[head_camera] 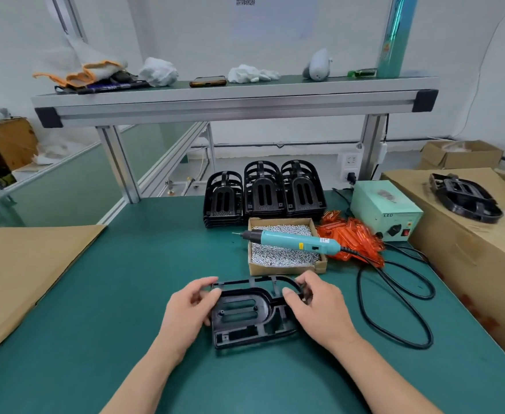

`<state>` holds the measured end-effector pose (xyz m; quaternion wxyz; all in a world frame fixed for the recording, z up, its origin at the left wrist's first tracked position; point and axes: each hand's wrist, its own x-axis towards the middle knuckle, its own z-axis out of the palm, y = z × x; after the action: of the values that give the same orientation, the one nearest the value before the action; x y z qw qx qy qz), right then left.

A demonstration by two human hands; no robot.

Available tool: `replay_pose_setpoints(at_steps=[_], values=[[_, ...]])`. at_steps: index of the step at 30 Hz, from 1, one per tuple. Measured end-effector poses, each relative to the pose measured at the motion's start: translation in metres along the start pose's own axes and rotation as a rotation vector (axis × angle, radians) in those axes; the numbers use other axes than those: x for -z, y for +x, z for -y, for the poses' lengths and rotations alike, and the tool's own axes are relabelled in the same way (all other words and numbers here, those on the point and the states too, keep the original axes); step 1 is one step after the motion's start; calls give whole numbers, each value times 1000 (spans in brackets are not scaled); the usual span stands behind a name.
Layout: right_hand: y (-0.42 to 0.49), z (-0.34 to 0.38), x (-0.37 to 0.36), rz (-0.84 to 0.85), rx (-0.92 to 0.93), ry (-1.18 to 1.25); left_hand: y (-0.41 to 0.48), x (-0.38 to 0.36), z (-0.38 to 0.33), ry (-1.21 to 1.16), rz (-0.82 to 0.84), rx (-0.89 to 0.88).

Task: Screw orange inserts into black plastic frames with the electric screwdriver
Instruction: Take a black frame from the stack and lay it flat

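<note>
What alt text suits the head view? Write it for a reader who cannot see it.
The left hand and right hand hold a black frame by its ends on a green table. Behind it an electric screwdriver lies across a box of screws, with orange inserts piled to its right and stacked frames farther back.

Left forearm point(143, 377) and right forearm point(373, 375) enter from the lower edge, bare, converging toward centre. Left hand point(190, 307) — fingers curled, thumb on top, pinching the left end of the black frame point(245, 313). Right hand point(317, 306) — mirrored, thumb and curled fingers clasping the frame's rounded right end. Palms face inward.
</note>
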<state>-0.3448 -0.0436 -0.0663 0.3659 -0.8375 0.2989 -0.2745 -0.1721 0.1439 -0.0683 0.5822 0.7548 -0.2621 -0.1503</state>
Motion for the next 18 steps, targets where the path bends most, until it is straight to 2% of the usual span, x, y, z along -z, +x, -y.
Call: replay_pose_setpoints(at_steps=[2, 5, 8, 13, 15, 18], values=[[5, 0, 11, -97, 31, -33, 0, -5, 4, 71, -14, -19], [27, 0, 43, -365, 64, -33, 2, -9, 5, 189, -5, -80], [60, -12, 80, -506, -41, -150, 2, -11, 2, 221, 1, -94], [96, -45, 104, -260, -395, -364, 1, -10, 1, 210, 20, -103], [98, -52, 105, -207, -440, -375, 1, -10, 1, 223, 20, -102], [96, -56, 105, -236, -443, -382, 1, -11, 1, 247, 29, -113]])
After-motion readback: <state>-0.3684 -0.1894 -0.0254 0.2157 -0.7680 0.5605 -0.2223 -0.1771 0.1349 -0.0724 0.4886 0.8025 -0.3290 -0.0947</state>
